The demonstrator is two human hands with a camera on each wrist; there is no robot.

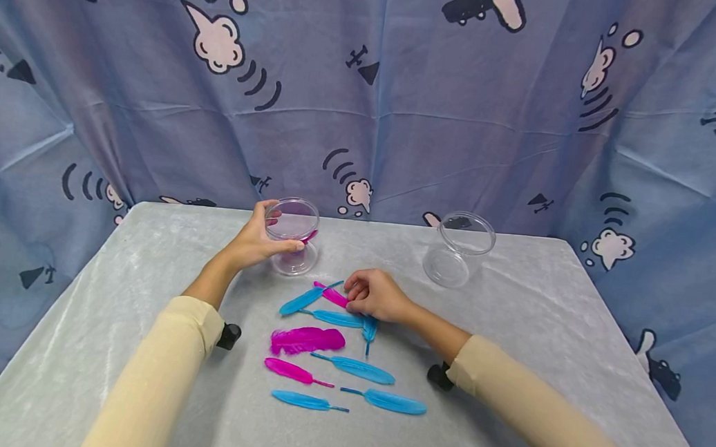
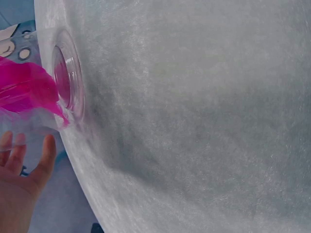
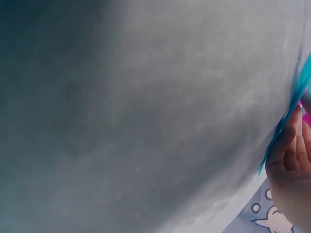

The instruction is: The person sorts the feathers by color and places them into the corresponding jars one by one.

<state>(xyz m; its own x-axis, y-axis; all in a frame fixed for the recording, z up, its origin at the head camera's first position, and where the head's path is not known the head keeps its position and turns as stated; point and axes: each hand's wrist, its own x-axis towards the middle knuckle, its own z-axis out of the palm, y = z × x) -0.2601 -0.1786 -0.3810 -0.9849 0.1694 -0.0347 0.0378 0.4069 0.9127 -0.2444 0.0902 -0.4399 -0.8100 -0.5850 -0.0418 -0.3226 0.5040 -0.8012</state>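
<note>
My left hand (image 1: pixel 257 241) is curved round a clear plastic cup (image 1: pixel 295 266), thumb in front and fingers behind. Inside that cup lies a magenta feather (image 2: pixel 29 90). In the middle of the table, my right hand (image 1: pixel 380 296) pinches a pink feather (image 1: pixel 331 295) near one end with curled fingers. Blue feathers surround it: one (image 1: pixel 301 301) crosses the pink feather, another (image 1: pixel 333 317) lies just below, and a third (image 1: pixel 368 331) sticks out beneath the hand. The right wrist view shows a blue feather (image 3: pixel 289 114) alongside the fingers.
Nearer on the grey-covered table (image 1: pixel 474 439) lie a wide magenta feather (image 1: pixel 307 341), a slim pink feather (image 1: pixel 288 369) and blue feathers (image 1: pixel 363 370). A second clear cup (image 1: pixel 448 268) stands at the back right. A patterned blue curtain (image 1: pixel 403 116) hangs behind the table.
</note>
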